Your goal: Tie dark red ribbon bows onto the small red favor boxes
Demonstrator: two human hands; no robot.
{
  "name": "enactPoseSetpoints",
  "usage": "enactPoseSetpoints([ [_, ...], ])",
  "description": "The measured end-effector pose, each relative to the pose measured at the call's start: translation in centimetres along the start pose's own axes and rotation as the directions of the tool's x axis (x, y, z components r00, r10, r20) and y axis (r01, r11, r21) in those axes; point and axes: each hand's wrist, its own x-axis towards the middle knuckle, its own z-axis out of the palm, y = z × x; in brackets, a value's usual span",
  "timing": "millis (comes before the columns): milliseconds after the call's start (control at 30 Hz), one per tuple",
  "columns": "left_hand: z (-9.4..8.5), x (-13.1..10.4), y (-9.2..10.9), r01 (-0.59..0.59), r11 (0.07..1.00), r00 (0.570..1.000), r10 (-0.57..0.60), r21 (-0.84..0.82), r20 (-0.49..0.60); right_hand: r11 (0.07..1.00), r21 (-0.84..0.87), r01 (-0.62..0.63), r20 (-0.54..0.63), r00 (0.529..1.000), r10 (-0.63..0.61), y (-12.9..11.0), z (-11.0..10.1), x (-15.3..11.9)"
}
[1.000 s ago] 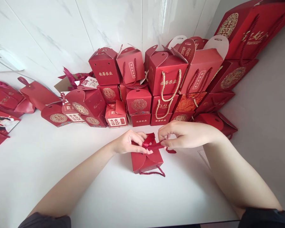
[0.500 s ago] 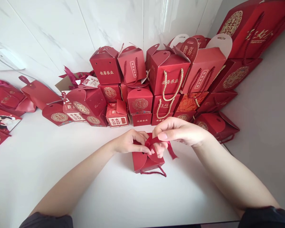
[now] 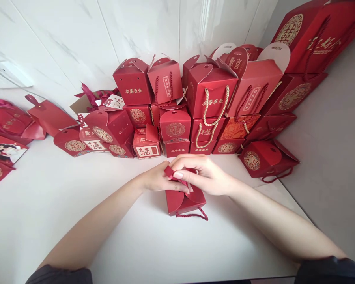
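A small red gift box [image 3: 180, 202] stands on the white table in front of me, its top flaps folded in and a dark red cord handle [image 3: 192, 215] drooping at its near side. Over the box top, my right hand [image 3: 202, 171] pinches a red ribbon [image 3: 169, 172] between thumb and fingers, its end poking out to the left. My left hand [image 3: 159, 177] lies against the box's left top, thumb and fingers closed on the ribbon near the flaps. The hands partly hide the ribbon and the far side of the box.
Stacked red gift boxes [image 3: 213, 90] line the marble-tiled wall [image 3: 148, 27]. A tilted box [image 3: 264, 157] sits at the right, beside the grey side wall. More red boxes and bags [image 3: 12, 120] are at the left. The white table [image 3: 130, 244] spreads beneath.
My right hand has moved left and across to my left hand, carrying the ribbon end with it. The ribbon tail that hung to the right now points left. The box stays put.
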Motion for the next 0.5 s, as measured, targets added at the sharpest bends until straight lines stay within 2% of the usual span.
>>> enactPoseSetpoints([
  [67,0.03,0.05,0.21,0.020,1.000,1.000,-0.020,0.013,0.003,0.995,-0.092,0.031,0.019,0.999,-0.029,0.49,0.47,0.12],
  [200,0.16,0.10,0.21,0.019,1.000,1.000,-0.019,0.010,-0.010,0.989,-0.144,0.036,0.006,0.999,-0.035,0.77,0.70,0.18],
  [400,0.17,0.00,0.27,-0.113,0.992,0.993,0.115,0.058,-0.035,0.984,-0.145,0.101,0.049,0.994,-0.095,0.27,0.85,0.15],
  [500,0.17,0.00,0.46,-0.131,0.985,0.990,0.137,0.116,-0.044,0.981,-0.145,0.130,0.056,0.991,-0.123,0.37,1.02,0.31],
])
